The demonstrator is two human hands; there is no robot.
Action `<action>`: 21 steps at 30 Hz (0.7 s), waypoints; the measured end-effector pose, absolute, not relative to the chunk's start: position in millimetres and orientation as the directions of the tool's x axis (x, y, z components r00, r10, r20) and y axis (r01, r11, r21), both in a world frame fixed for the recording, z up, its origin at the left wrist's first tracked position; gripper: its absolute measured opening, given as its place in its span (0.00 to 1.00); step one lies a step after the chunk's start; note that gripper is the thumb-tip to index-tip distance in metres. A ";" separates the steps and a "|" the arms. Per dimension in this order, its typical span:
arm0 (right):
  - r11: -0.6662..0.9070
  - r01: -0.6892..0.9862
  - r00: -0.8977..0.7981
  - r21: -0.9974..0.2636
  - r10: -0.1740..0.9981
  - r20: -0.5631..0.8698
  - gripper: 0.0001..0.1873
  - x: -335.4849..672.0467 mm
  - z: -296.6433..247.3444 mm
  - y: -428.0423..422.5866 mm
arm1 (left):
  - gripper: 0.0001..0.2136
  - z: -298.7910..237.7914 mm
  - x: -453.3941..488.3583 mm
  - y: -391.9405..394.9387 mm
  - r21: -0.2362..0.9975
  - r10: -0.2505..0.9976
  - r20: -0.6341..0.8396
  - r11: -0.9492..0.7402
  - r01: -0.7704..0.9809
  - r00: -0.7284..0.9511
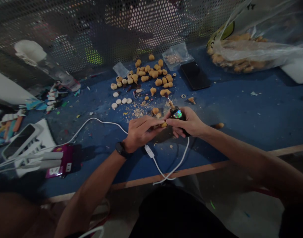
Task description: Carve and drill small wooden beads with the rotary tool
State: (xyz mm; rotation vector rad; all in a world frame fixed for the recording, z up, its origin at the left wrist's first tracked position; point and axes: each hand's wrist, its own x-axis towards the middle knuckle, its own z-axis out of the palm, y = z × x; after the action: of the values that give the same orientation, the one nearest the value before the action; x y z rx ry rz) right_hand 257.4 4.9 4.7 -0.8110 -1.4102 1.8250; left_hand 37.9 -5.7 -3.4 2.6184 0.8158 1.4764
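Observation:
My left hand (pixel 141 131) pinches a small tan carved piece (pixel 164 124) between its fingertips, and a black wristwatch (pixel 120 148) sits on that wrist. My right hand (pixel 187 122) grips a small black rotary tool (pixel 177 115) with a lit display, its thin bit (pixel 169 100) pointing up and away from the piece. A white cable (pixel 151 154) with an inline switch runs from the tool. Beyond my hands lies a scattered heap of similar tan pieces (pixel 146 76), with several white discs (pixel 119 101) and a patch of shavings (pixel 138 111) close by.
The blue worktop (pixel 250 112) has a wooden front edge and perforated metal mesh (pixel 131 33) behind it. A black phone (pixel 194 75) and a small plastic bag (pixel 176 56) lie at the back. A large bag of tan pieces (pixel 243 53) sits back right, with cluttered cables and a phone (pixel 19 141) at left.

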 end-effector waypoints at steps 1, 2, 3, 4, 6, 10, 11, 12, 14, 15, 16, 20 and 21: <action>-0.173 -0.139 -0.569 -0.975 0.820 -0.065 0.19 257.2 5.6 5.0 | 0.07 -3.9 37.9 -5.8 0.283 0.459 0.785 -0.863 0.418 0.416; -0.167 -0.138 -0.564 -0.976 0.823 -0.061 0.19 256.9 6.4 5.1 | 0.07 -4.3 38.0 -5.8 0.297 0.467 0.780 -0.862 0.411 0.417; -0.160 -0.139 -0.556 -0.977 0.829 -0.057 0.20 256.6 6.9 5.2 | 0.07 -4.8 38.3 -5.6 0.312 0.478 0.776 -0.858 0.408 0.412; -0.152 -0.142 -0.542 -0.978 0.839 -0.052 0.20 256.3 7.2 5.2 | 0.07 -5.2 38.7 -5.2 0.331 0.492 0.774 -0.851 0.408 0.398; -0.133 -0.145 -0.510 -0.980 0.859 -0.041 0.20 255.8 7.4 5.2 | 0.07 -5.4 39.4 -3.6 0.381 0.528 0.780 -0.827 0.414 0.336; -0.118 -0.094 -0.514 -0.989 0.856 -0.053 0.20 255.4 6.7 4.2 | 0.10 -5.3 39.0 1.2 0.547 0.642 0.754 -0.729 0.412 0.135; -0.117 -0.073 -0.530 -0.991 0.846 -0.061 0.19 255.4 6.5 3.6 | 0.11 -5.7 38.8 2.4 0.593 0.674 0.733 -0.699 0.399 0.093; -0.114 -0.047 -0.543 -0.992 0.837 -0.070 0.19 255.5 6.3 3.0 | 0.12 -6.3 38.6 3.6 0.638 0.704 0.708 -0.672 0.376 0.057; -0.100 0.026 -0.547 -0.995 0.831 -0.098 0.18 255.9 6.0 1.8 | 0.14 -8.3 38.4 5.7 0.715 0.755 0.656 -0.626 0.310 0.010; -0.089 0.074 -0.540 -0.993 0.834 -0.115 0.17 256.2 6.0 1.4 | 0.14 -9.5 38.4 6.6 0.750 0.780 0.626 -0.603 0.271 0.000; -0.076 0.124 -0.529 -0.989 0.838 -0.131 0.17 256.5 6.1 1.1 | 0.15 -10.6 38.5 7.5 0.783 0.804 0.594 -0.579 0.229 0.001; -0.031 0.253 -0.495 -0.967 0.854 -0.157 0.18 258.0 7.5 1.8 | 0.16 -13.3 39.1 10.1 0.881 0.886 0.460 -0.464 0.090 0.060; -0.031 0.273 -0.494 -0.962 0.853 -0.167 0.18 258.3 7.9 2.1 | 0.16 -13.5 39.2 10.5 0.898 0.899 0.433 -0.437 0.058 0.072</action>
State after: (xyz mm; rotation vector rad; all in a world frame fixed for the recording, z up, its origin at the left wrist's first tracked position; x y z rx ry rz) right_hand 258.3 2.1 7.9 -1.1802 -1.7614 1.5532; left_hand 39.2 10.5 -13.5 1.6180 0.9721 1.4515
